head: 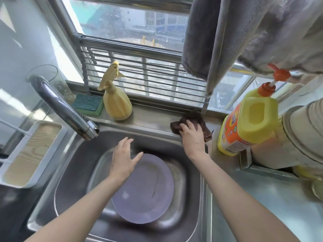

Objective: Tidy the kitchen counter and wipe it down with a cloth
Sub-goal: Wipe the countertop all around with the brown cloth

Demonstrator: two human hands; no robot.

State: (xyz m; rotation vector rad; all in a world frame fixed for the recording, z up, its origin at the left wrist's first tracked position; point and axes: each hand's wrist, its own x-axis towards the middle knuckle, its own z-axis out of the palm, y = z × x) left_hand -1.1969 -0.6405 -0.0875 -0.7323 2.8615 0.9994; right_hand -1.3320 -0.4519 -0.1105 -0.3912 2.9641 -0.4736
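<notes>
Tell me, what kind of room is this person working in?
Most likely a home kitchen, at the sink under a window. A steel sink holds a purple plate below a faucet, a sponge sits on the ledge, and the right hand presses a brown cloth.

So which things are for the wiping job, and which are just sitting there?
For the job:
brown cloth under the right hand
steel ledge behind the sink

Just sitting there:
yellow spray bottle
green sponge
purple plate
detergent jug
left hand, holding nothing
</notes>
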